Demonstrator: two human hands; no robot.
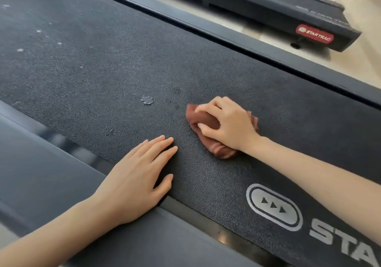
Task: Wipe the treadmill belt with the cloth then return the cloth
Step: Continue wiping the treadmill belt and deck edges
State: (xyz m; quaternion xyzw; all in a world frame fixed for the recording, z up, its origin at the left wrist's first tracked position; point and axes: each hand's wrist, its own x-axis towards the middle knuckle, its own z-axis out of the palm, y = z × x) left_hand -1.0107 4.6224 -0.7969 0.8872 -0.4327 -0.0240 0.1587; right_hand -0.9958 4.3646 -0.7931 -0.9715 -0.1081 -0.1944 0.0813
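The right hand [227, 125] presses a crumpled reddish-brown cloth [208, 122] onto the dark textured treadmill belt [103, 64], its fingers [206, 110] curled over the bunched fabric. The left hand [137, 179] lies flat beside it, palm down, straight fingers on the belt and heel over the side rail [51, 174]. Pale dusty spots [147, 100] mark the belt left of the cloth. A second treadmill [268, 5] with a red badge [314, 33] stands beyond.

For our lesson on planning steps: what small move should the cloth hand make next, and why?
Probably slide the cloth left onto the pale crusted spot. The right hand grips the cloth bunched on the treadmill belt just right of that spot, which looks unwiped; the left hand rests flat at the belt's near edge.
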